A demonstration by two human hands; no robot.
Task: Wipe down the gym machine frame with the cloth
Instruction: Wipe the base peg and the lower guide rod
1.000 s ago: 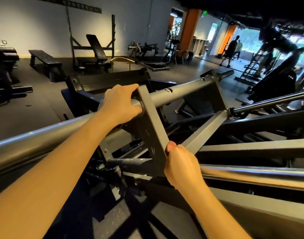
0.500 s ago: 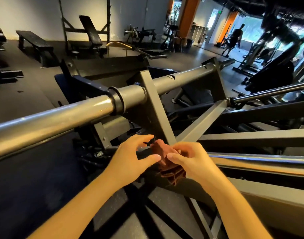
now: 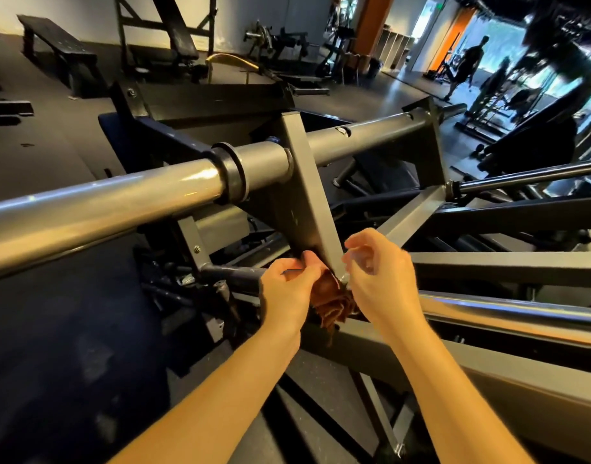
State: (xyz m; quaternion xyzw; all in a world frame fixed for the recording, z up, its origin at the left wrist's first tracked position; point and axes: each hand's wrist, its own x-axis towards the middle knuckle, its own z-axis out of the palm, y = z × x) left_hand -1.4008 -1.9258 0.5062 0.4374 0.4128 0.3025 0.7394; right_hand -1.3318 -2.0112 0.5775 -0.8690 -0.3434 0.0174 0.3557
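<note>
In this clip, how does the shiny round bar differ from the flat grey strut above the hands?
The shiny round silver bar is polished and reflects light; the flat matte grey strut is dull. The bar runs across the view; the strut slants down to the brown cloth. Both are metal frame parts.

1. Place: a commercial gym, weight-training floor.
2. A grey machine frame (image 3: pixel 307 195) rose directly above the fingers (image 3: pixel 306 261); a thick steel bar (image 3: pixel 120 202) with a black collar (image 3: pixel 232 172) ran off to their left.
3. A flat bench (image 3: pixel 56 51) and an incline bench (image 3: pixel 173 31) in a rack stood far beyond the fingers, to the upper left.
4. Dark rubber flooring (image 3: pixel 53 155) lay to their left; a person (image 3: pixel 465 68) walked far to their upper right.
</note>
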